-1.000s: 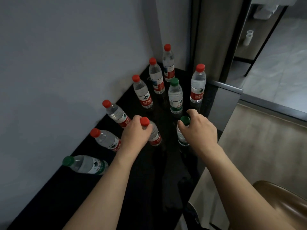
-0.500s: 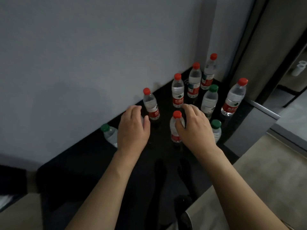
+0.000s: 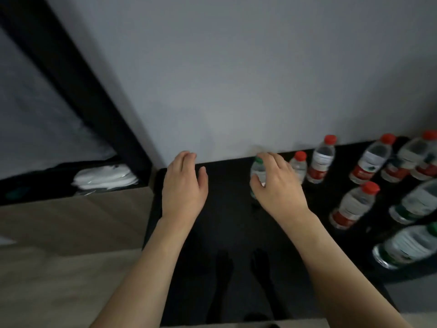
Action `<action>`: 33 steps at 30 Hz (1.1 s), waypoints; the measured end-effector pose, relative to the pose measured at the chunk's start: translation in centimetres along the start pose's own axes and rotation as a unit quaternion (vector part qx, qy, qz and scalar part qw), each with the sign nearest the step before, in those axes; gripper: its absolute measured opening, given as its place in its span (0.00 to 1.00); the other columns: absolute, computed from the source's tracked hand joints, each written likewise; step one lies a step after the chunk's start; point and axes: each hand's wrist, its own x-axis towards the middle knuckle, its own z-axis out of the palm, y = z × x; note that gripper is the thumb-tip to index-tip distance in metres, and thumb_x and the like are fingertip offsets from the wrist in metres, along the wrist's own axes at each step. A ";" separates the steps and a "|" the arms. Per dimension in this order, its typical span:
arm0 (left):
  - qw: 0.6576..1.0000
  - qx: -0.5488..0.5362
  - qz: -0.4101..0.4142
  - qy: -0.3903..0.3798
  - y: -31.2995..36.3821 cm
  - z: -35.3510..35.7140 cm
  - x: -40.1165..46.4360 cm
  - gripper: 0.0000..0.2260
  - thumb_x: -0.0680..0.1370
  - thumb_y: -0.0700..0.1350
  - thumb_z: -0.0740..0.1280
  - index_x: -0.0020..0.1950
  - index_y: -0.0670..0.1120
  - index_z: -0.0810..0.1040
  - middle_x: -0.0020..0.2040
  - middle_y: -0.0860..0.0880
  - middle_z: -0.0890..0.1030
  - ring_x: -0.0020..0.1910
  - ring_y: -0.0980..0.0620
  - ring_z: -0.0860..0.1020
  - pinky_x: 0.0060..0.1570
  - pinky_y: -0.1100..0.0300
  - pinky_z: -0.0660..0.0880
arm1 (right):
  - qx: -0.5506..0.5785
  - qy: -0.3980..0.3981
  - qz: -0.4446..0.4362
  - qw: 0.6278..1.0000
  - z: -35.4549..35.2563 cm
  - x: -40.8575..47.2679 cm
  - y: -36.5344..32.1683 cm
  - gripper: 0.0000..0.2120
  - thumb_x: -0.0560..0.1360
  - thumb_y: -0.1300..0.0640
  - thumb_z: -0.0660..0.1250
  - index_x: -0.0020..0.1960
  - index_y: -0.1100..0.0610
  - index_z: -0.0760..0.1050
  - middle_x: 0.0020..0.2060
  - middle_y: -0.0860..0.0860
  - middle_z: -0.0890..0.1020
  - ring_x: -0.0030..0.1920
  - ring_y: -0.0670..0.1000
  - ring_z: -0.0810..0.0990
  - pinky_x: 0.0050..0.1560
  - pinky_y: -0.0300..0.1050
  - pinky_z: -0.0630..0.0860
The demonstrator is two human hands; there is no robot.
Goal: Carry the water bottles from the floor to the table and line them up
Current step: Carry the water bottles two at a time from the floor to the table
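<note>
Neither of our hands is gripping anything: our left hand [image 3: 183,185] is hovering palm-down with fingers loosely spread over the glossy black tabletop [image 3: 227,223], and our right hand [image 3: 275,183] is hanging open, fingers curved, just in front of a small clear plastic water bottle with a green cap [image 3: 256,170]; whether the fingers are touching it we cannot tell. To the right, clear plastic bottles with red caps and red labels [image 3: 321,159] are standing upright along the pale grey wall [image 3: 236,79], with another red-capped bottle [image 3: 353,204] nearer to us. Blurred green-labelled bottles [image 3: 406,247] are standing at the right edge. A white folded cloth [image 3: 104,177] is lying on a dark surface at left, apart from the table.
</note>
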 end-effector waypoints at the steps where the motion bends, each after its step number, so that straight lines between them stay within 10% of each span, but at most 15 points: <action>1: 1.000 0.006 -0.018 0.010 -1.7 -1.3 -0.5 0.16 0.80 0.44 0.64 0.66 0.38 0.74 0.66 0.41 0.75 0.64 0.42 0.74 0.65 0.48 0.73 | 0.003 -0.010 -0.017 1.000 0.7 0.1 -1.8 0.23 0.77 0.52 0.65 0.70 0.56 0.68 0.66 0.53 0.74 0.66 0.54 0.73 0.66 0.49 0.68; 18: 0.945 0.094 -0.294 0.109 -26.2 -21.8 -18.9 0.16 0.78 0.40 0.67 0.64 0.35 0.76 0.61 0.36 0.77 0.60 0.36 0.76 0.63 0.45 0.72 | 0.066 -0.163 -0.238 0.955 13.1 -9.3 -30.9 0.24 0.77 0.52 0.65 0.72 0.55 0.67 0.68 0.52 0.72 0.67 0.54 0.71 0.69 0.53 0.67; 33: 0.831 0.140 -0.506 0.184 -37.2 -34.2 -37.9 0.17 0.81 0.45 0.63 0.68 0.40 0.75 0.68 0.43 0.74 0.64 0.42 0.74 0.65 0.53 0.68 | 0.092 -0.270 -0.402 0.870 21.7 -22.1 -51.2 0.25 0.75 0.51 0.66 0.71 0.53 0.69 0.68 0.49 0.71 0.64 0.55 0.74 0.63 0.52 0.68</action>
